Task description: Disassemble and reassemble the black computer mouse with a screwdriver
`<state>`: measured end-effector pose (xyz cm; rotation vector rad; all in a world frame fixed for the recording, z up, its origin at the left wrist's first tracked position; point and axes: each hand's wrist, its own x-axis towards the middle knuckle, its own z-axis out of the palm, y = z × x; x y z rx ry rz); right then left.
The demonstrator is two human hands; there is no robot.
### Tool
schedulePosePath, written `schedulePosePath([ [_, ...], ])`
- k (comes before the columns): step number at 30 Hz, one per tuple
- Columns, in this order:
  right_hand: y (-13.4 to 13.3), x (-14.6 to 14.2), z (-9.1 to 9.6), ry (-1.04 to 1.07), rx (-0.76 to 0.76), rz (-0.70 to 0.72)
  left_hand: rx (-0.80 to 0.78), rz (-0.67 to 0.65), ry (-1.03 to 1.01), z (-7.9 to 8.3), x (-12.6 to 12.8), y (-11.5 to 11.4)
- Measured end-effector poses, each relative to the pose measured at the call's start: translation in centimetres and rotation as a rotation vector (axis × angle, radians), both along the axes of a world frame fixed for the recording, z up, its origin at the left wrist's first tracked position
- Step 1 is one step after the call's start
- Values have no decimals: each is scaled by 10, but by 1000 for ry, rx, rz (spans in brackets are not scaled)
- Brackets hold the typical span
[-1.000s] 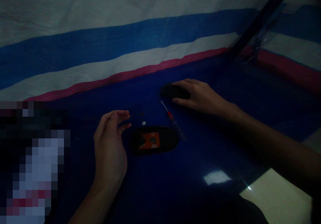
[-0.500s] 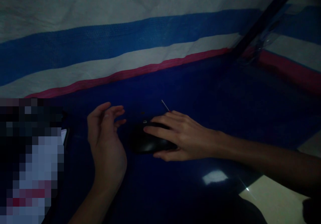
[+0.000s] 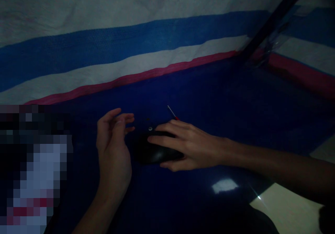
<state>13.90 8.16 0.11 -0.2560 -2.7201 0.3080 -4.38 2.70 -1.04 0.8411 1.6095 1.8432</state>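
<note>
My right hand [image 3: 188, 145] lies over a black computer mouse cover [image 3: 154, 153] and grips it, pressing it down onto the mouse base on the dark blue table [image 3: 222, 104]. My left hand [image 3: 113, 146] stands on its edge just left of the mouse, fingers apart and loosely curled, holding nothing. A small screwdriver [image 3: 172, 113] with a red collar pokes out from behind my right hand. A tiny pale screw [image 3: 150, 129] lies by my right fingertips.
A striped white, blue and red woven sheet [image 3: 131, 45] hangs along the table's far edge. A dark bar [image 3: 272, 21] slants at the upper right. Pale floor [image 3: 288, 209] shows at the lower right. A blurred-out patch covers the lower left.
My right hand carried the black cover from the far side of the screwdriver down onto the open base, hiding the orange circuit board. My left hand stayed beside it.
</note>
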Motion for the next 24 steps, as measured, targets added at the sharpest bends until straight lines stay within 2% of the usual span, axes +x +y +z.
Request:
schedulePosePath([
  [4,4,4,6,158,34,4,-125,-210,-90,5,6,-3],
  [6,6,5,8,198,70,-12,-134,-320,-172,9,12,-5],
  [9,9,8,8,206,94,-19,-150,-403,-281,13,20,-7],
  [16,10,8,5,203,51,-40,-219,-381,-406,12,25,-9],
  [24,10,7,6,238,19,-84,-252,-334,-442,11,26,-10],
])
